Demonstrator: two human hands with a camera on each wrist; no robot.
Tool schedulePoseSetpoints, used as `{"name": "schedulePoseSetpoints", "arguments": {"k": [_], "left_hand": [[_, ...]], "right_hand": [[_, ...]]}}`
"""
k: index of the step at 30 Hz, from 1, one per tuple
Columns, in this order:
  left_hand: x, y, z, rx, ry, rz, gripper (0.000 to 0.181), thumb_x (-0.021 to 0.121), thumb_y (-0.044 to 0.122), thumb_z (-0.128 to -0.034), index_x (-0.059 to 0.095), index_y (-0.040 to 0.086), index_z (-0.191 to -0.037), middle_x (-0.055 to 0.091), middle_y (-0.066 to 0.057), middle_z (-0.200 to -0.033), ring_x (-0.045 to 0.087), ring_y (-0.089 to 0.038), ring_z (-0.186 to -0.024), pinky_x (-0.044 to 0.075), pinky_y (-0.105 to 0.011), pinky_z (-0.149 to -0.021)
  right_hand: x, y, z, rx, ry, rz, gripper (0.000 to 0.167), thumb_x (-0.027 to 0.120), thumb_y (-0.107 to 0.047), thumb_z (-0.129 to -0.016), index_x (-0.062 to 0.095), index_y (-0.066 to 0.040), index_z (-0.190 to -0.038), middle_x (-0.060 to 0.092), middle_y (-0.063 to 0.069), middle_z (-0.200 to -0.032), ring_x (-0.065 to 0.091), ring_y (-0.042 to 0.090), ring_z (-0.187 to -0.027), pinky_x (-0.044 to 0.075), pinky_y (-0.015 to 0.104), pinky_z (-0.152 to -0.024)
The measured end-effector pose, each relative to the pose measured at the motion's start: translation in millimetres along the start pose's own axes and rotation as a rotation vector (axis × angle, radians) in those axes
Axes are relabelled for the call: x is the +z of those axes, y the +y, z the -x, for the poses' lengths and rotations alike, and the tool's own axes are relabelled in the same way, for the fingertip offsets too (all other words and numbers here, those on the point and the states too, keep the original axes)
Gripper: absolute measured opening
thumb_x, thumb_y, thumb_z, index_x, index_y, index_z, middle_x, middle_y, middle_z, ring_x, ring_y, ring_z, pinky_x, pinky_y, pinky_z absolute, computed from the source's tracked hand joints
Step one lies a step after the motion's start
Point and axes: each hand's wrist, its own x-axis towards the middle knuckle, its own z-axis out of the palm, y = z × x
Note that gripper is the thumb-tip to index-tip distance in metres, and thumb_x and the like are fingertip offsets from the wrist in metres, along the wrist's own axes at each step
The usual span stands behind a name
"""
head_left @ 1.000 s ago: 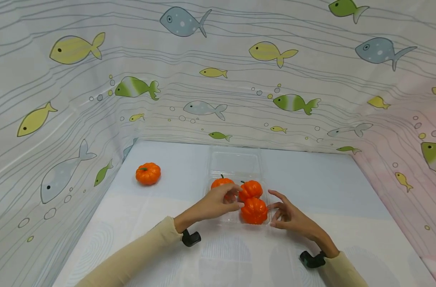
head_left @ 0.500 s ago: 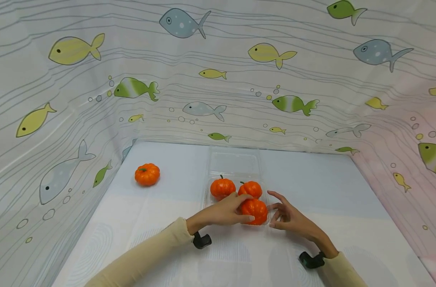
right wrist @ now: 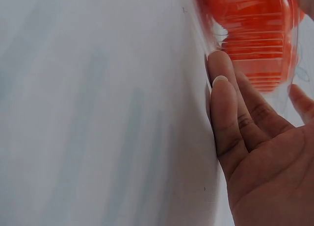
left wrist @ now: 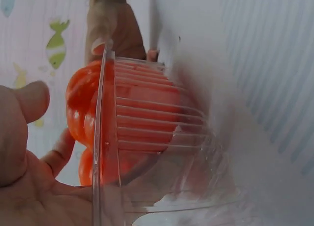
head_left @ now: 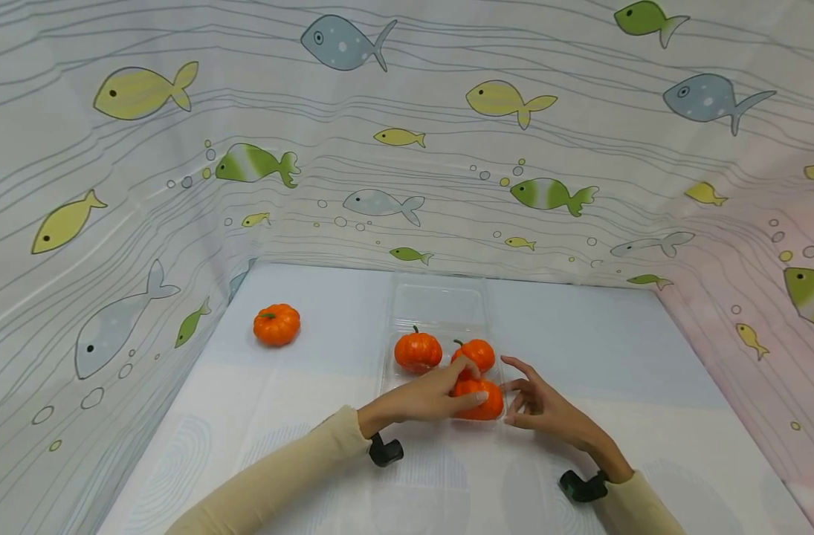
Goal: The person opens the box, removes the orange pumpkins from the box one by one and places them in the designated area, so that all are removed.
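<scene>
A clear plastic clamshell box [head_left: 388,380] lies with its lid [head_left: 438,303] folded back, away from me. Three orange toy pumpkins are in it: a left one [head_left: 418,352], a back right one [head_left: 482,354] and a front right one [head_left: 488,406]. My left hand [head_left: 436,394] holds the front right pumpkin, its fingers bent over the top and its thumb across the near side. At the box's right side stands my right hand [head_left: 543,407], fingers loosely spread. Its fingertips [right wrist: 221,64] are by the box's ribbed wall in the right wrist view.
Another orange pumpkin [head_left: 276,325] with a green stem sits on the white table [head_left: 326,327] at the back left. Fish-printed curtains [head_left: 447,171] surround the table at the back and sides. Each wrist wears a small black camera [head_left: 385,451].
My left hand has moved right from the middle of the box onto the front right pumpkin. The two right pumpkins have shifted slightly right. My right hand has stayed in place.
</scene>
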Motion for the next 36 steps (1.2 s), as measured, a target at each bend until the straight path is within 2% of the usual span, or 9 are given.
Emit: {"name": "schedulePoseSetpoints", "arguments": {"k": [3, 5, 7, 10, 13, 18, 24, 29, 36], "left_hand": [[1.6, -1.0, -0.5, -0.018, 0.007, 0.048, 0.023, 0.057, 0.043, -0.1057, 0.048, 0.024, -0.113, 0.04, 0.006, -0.072, 0.041, -0.01, -0.064, 0.034, -0.027, -0.061], [2.6, -1.8, -1.0, -0.02, 0.014, 0.07, 0.02, 0.057, 0.04, -0.106, 0.047, 0.023, -0.111, 0.036, 0.006, -0.071, 0.039, -0.01, -0.062, 0.033, -0.027, -0.06], [3.1, -2.1, -1.4, -0.023, 0.029, 0.084, 0.022, 0.06, 0.038, -0.1048, 0.047, 0.021, -0.112, 0.039, 0.005, -0.073, 0.041, -0.01, -0.064, 0.034, -0.026, -0.061], [2.3, -1.4, -1.0, -0.045, 0.052, 0.106, 0.033, 0.067, 0.039, -0.1008, 0.048, 0.017, -0.117, 0.051, 0.003, -0.083, 0.049, -0.012, -0.076, 0.039, -0.026, -0.067], [0.4, 0.0, -0.3, -0.073, 0.076, 0.117, 0.046, 0.073, 0.041, -0.0959, 0.05, 0.012, -0.123, 0.061, 0.001, -0.104, 0.055, -0.012, -0.092, 0.045, -0.027, -0.079], [-1.4, 2.7, 0.4, -0.098, 0.102, 0.085, 0.058, 0.078, 0.045, -0.0906, 0.055, 0.009, -0.131, 0.064, 0.002, -0.125, 0.059, -0.01, -0.106, 0.05, -0.03, -0.094], [-3.4, 3.2, 0.8, -0.091, 0.12, 0.104, 0.061, 0.083, 0.048, -0.0854, 0.058, 0.015, -0.13, 0.063, 0.011, -0.119, 0.058, -0.009, -0.107, 0.051, -0.028, -0.092], [-5.5, 0.9, 1.4, -0.082, 0.105, 0.135, 0.062, 0.085, 0.045, -0.0836, 0.06, 0.014, -0.131, 0.064, 0.01, -0.12, 0.059, -0.012, -0.104, 0.051, -0.027, -0.088], [-5.0, 1.1, 1.6, -0.092, 0.08, 0.139, 0.076, 0.089, 0.045, -0.0794, 0.06, 0.011, -0.141, 0.063, 0.011, -0.122, 0.06, -0.009, -0.104, 0.054, -0.025, -0.087]], "right_hand": [[-0.1, 0.8, -0.3, -0.006, 0.002, 0.001, 0.094, 0.074, -0.009, -0.095, 0.012, -0.022, -0.165, 0.055, 0.025, -0.135, 0.066, 0.029, -0.089, 0.055, 0.028, -0.079], [-0.1, 1.3, -0.5, -0.005, 0.004, 0.002, 0.094, 0.074, -0.01, -0.095, 0.013, -0.022, -0.165, 0.055, 0.025, -0.135, 0.066, 0.028, -0.089, 0.056, 0.028, -0.079], [-0.1, 1.5, -0.7, -0.002, 0.005, 0.003, 0.094, 0.075, -0.01, -0.095, 0.013, -0.023, -0.165, 0.056, 0.024, -0.135, 0.066, 0.028, -0.089, 0.056, 0.028, -0.079], [0.2, 1.3, -0.9, 0.008, 0.007, -0.002, 0.095, 0.075, -0.011, -0.095, 0.013, -0.024, -0.165, 0.056, 0.022, -0.134, 0.067, 0.028, -0.089, 0.056, 0.028, -0.079], [0.5, 0.4, -0.8, 0.022, 0.01, -0.007, 0.095, 0.075, -0.011, -0.094, 0.013, -0.026, -0.165, 0.057, 0.021, -0.135, 0.067, 0.029, -0.09, 0.056, 0.029, -0.079], [0.5, -1.7, 0.1, 0.044, 0.017, -0.009, 0.095, 0.076, -0.014, -0.094, 0.014, -0.032, -0.164, 0.056, 0.019, -0.135, 0.067, 0.029, -0.091, 0.056, 0.03, -0.08], [0.4, -2.2, 1.2, 0.042, 0.015, -0.011, 0.095, 0.076, -0.014, -0.095, 0.014, -0.029, -0.165, 0.056, 0.02, -0.133, 0.065, 0.03, -0.092, 0.056, 0.03, -0.079], [0.6, -2.3, 1.9, 0.048, 0.019, -0.015, 0.094, 0.075, -0.013, -0.095, 0.014, -0.028, -0.165, 0.056, 0.021, -0.131, 0.065, 0.031, -0.092, 0.056, 0.031, -0.079], [1.2, -1.8, 1.5, 0.05, 0.015, -0.018, 0.094, 0.076, -0.016, -0.095, 0.014, -0.03, -0.165, 0.058, 0.02, -0.132, 0.066, 0.032, -0.092, 0.058, 0.032, -0.078]]}}
